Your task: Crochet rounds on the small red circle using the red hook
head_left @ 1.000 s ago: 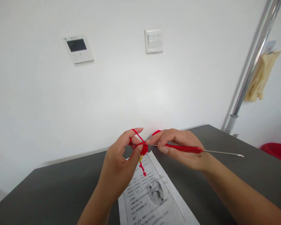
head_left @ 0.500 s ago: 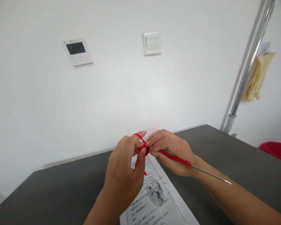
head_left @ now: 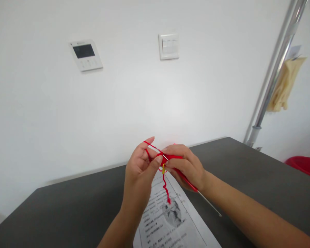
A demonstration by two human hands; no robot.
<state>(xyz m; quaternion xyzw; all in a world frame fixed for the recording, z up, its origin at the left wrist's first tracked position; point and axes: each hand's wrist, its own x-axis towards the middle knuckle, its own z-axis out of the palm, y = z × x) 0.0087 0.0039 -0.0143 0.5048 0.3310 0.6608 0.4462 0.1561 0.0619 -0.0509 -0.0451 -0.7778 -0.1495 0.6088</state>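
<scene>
Between my two hands is a small piece of red crochet work [head_left: 173,157], partly hidden by fingers. My left hand [head_left: 141,167] pinches its left edge between thumb and finger, with red yarn [head_left: 150,143] looped over the raised index finger. My right hand [head_left: 187,165] is closed round the red-handled crochet hook [head_left: 187,179]. The hook's metal tip lies at the work beside my left thumb, and its other metal end sticks out below the right wrist. From the work hang a yellow stitch marker [head_left: 163,168] and a wavy red yarn tail [head_left: 165,187].
Under my hands a printed sheet [head_left: 175,234] with a picture lies on the dark grey table [head_left: 80,213]. Behind stands a white wall with a panel [head_left: 86,55] and switches [head_left: 169,46]. A metal pole [head_left: 274,75], yellowish gloves [head_left: 285,86] and a red object [head_left: 303,167] are at right.
The hook has swung steeper and its rear end has moved down and left. My left hand has turned, opening its fingers more. The yellow marker and yarn tail now show clearly.
</scene>
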